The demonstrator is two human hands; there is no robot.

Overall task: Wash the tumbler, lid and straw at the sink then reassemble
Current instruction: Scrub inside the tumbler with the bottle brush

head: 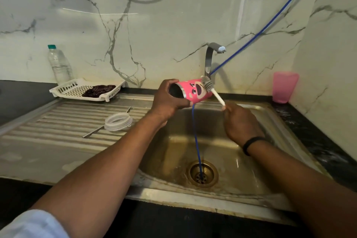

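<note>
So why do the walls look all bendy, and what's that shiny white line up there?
Head view: the wide-angle lens curves straight edges, so the wall corner and the sink rim bow near the sides. The white streak is glare on the glossy wall. The middle is sharp: the tumbler in the left hand and the brush in the right hand show clearly.

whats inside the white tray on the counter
A dark crumpled cloth lies in the white tray, toward its right side; the rest shows bare slotted floor. Whatever is under the cloth is covered, so that cannot be told.
</note>
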